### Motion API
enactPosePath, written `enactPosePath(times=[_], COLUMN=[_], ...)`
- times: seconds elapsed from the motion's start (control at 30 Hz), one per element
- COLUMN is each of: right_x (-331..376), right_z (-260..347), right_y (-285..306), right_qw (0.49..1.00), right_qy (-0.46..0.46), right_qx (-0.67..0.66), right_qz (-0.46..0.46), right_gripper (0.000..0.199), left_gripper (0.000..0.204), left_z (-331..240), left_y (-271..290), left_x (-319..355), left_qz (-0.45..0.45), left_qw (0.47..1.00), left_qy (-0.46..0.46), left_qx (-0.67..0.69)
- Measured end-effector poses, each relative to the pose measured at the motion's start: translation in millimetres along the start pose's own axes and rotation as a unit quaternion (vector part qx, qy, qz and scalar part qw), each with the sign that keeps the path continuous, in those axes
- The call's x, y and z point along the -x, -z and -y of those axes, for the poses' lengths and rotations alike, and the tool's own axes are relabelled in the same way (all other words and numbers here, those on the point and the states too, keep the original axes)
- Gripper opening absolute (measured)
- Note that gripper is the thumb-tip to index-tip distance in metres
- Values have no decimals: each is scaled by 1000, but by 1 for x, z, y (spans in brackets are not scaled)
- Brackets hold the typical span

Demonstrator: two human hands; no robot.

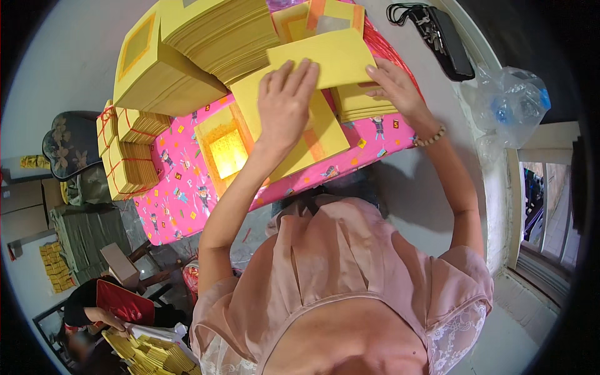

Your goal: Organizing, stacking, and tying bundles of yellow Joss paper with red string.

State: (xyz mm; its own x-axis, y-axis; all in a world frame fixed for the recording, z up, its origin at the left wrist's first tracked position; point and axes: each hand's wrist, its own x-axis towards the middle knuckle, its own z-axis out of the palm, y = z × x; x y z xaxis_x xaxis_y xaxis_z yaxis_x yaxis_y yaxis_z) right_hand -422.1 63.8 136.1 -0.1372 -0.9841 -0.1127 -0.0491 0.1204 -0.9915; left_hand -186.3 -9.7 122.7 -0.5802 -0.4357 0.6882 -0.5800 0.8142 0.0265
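My left hand (287,103) lies on a folded sheet of yellow paper (337,55), its fingers stretched out along the near edge. At that sheet's right end, my right hand (400,94) grips the edge between fingers and thumb; a beaded bracelet (431,137) circles the wrist. Under my left hand and forearm are flat yellow sheets with orange-bordered squares (312,147). Left of them a sheet with a shiny gold square (228,153) rests on the pink patterned tablecloth (181,187). A small pile of folded yellow paper (362,103) sits below my right hand.
Tall stacks of yellow paper (219,47) stand at the back left, with red-tied bundles (131,162) beside them. Red strings (394,47) hang over the far right corner. A black pouch with keys (440,40) and a plastic bag (512,106) lie right. Another person's hand (106,317) works lower left.
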Motion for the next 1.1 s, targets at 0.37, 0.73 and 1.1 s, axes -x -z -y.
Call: enactPosePath(times=[0.37, 0.73, 1.1], right_x=[10, 7, 13], right_z=[-101, -135, -126], right_y=[86, 83, 74], right_qw=[994, 990, 878], right_qy=[-1, -24, 134], right_qx=[-1, 85, 429], right_qz=[-109, -107, -165], right_gripper=[32, 30, 28], left_gripper=[46, 42, 28], left_z=[-34, -38, -42], left_y=[-56, -69, -78], left_x=[-14, -14, -19], left_qz=[184, 323, 412], left_qw=[961, 916, 890], left_qy=[-45, 26, 35], left_qx=[200, 237, 192])
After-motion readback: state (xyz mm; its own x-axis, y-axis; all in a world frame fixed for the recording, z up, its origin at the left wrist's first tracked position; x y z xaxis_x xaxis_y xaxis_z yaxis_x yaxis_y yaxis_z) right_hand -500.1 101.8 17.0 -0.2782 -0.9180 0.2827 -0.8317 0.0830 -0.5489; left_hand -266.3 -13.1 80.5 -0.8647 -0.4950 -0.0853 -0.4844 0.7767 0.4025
